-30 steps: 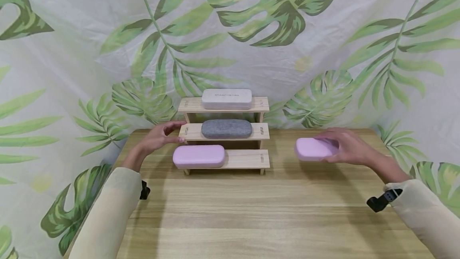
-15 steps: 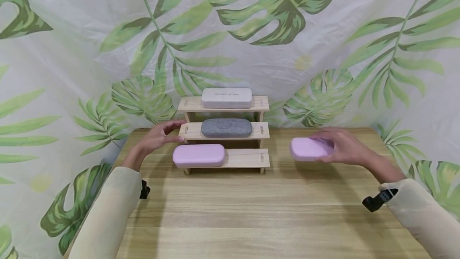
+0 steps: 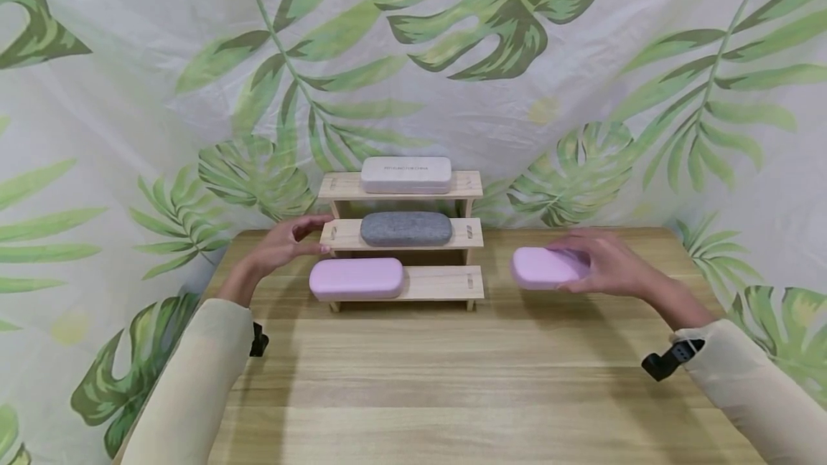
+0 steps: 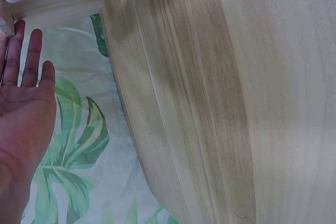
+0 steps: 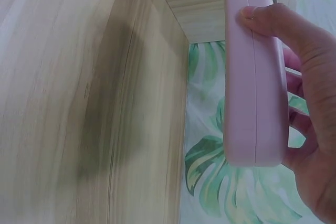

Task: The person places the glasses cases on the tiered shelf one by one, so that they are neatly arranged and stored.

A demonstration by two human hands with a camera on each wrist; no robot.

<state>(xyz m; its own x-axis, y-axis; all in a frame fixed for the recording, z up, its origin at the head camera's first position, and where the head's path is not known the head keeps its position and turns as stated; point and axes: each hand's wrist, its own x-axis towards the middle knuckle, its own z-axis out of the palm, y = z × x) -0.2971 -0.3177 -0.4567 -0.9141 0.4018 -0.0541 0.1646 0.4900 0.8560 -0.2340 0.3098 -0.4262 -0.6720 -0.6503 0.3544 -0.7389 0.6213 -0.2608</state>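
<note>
My right hand (image 3: pixel 610 264) grips a pink glasses case (image 3: pixel 541 268) above the table, right of a three-tier wooden stand (image 3: pixel 439 283). In the right wrist view the thumb presses the side of the held case (image 5: pixel 254 98), with the fingers behind it. My left hand (image 3: pixel 279 244) touches the stand's left end at the middle tier, its fingers fairly straight in the left wrist view. Another pink glasses case (image 3: pixel 356 278) lies on the left of the lowest tier. A grey fabric glasses case (image 3: pixel 406 229) rests on the middle tier, a white glasses case (image 3: pixel 405 175) on the top one.
The stand is on a wood-grain table (image 3: pixel 413 379), near its back edge. Behind the table hangs a leaf-print cloth (image 3: pixel 478 113). A black wrist camera (image 3: pixel 672 360) projects below the right sleeve.
My right hand has moved left with the pink glasses case, closer to the stand. The left hand and the cases on the stand stay in place.
</note>
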